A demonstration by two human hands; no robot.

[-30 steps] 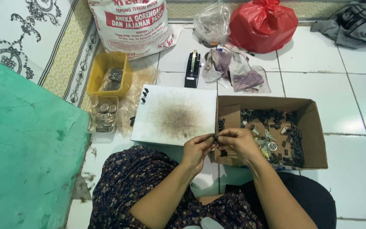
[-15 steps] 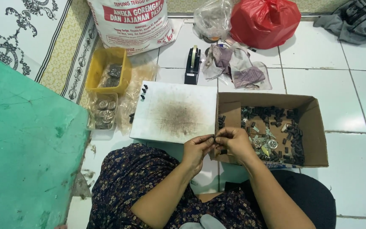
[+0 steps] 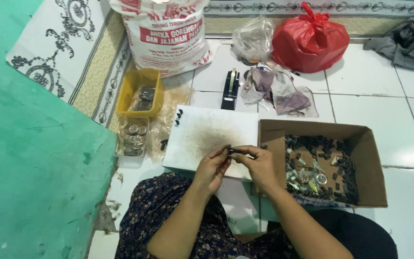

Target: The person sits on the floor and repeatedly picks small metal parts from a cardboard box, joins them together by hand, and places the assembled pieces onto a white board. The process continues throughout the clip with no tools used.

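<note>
My left hand point(image 3: 212, 168) and my right hand point(image 3: 258, 164) meet over the near edge of a white board point(image 3: 207, 134) with a dark smudge in its middle. Between their fingertips they pinch a small dark part point(image 3: 231, 150). Just right of my hands stands an open cardboard box point(image 3: 360, 139) holding several small black parts and a few shiny metal pieces. A few black parts point(image 3: 178, 116) lie at the board's far left corner.
A yellow tub point(image 3: 129, 88) and a clear tub point(image 3: 133, 136) with metal pieces stand left of the board. Behind are a black tape dispenser point(image 3: 230, 89), crumpled plastic bags point(image 3: 283, 93), a red bag point(image 3: 309, 41), a printed white sack point(image 3: 167, 33) and grey cloth point(image 3: 410, 41). A green surface point(image 3: 29, 168) fills the left.
My hands have stayed together over the board's near edge, working the small part between the fingertips. The view has shifted slightly.
</note>
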